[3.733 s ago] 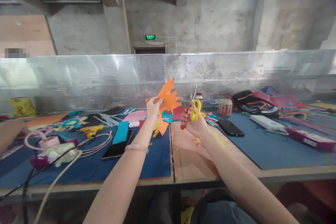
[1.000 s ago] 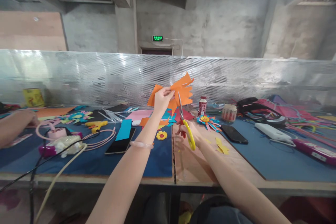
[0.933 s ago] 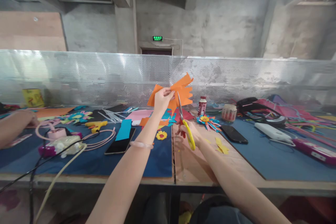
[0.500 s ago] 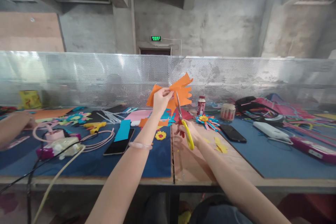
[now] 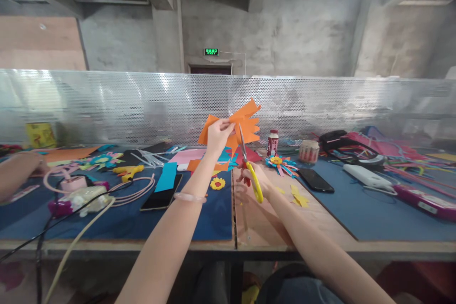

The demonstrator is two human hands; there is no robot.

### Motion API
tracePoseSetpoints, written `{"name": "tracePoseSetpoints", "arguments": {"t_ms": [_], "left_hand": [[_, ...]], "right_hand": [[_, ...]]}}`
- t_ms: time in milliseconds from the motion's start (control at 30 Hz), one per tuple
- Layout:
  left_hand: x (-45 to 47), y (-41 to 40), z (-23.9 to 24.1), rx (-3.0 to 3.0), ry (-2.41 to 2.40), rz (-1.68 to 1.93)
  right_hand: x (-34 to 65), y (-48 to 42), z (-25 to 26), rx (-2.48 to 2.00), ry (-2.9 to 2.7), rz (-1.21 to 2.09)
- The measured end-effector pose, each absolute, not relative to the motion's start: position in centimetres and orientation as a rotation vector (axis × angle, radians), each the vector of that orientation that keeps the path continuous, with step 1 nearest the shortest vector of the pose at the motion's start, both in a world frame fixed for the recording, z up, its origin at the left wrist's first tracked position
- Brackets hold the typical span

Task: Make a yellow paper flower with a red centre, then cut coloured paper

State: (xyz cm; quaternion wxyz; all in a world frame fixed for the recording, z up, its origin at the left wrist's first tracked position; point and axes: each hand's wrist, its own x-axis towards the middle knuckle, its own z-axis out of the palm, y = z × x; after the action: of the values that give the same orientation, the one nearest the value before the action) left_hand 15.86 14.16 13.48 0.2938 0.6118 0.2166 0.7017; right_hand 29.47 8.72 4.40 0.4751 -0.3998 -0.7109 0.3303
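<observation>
My left hand [image 5: 220, 134] pinches a sheet of orange paper [image 5: 251, 126] above the table. The paper's right side is cut into several pointed strips that fan out. My right hand [image 5: 257, 178] is closed round the yellow handles of a pair of scissors [image 5: 256, 185]. Their blades point up and lie against the paper, just right of my left fingertips. Below the hands, a yellow paper flower with a red centre [image 5: 217, 184] rests on the blue mat. A blue and pink ribbon-like flower [image 5: 279, 163] lies to the right.
A black phone [image 5: 315, 181], a can [image 5: 309, 152] and a small bottle [image 5: 272, 143] stand or lie at right. To the left are a yellow glue gun [image 5: 128, 172], a power strip with cables [image 5: 85, 199], and another person's hand [image 5: 39, 164]. A perforated metal screen [image 5: 142, 104] closes the back.
Almost nothing differs; the hands, paper and scissors keep the same places, with only a very slight shift of the whole view.
</observation>
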Motion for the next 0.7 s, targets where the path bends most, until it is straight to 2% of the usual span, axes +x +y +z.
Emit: {"name": "tracePoseSetpoints", "arguments": {"t_ms": [700], "left_hand": [[15.74, 14.81, 13.24, 1.621, 0.606, 1.904]], "right_hand": [[29.61, 8.99, 3.66, -0.922, -1.693, 0.857]]}}
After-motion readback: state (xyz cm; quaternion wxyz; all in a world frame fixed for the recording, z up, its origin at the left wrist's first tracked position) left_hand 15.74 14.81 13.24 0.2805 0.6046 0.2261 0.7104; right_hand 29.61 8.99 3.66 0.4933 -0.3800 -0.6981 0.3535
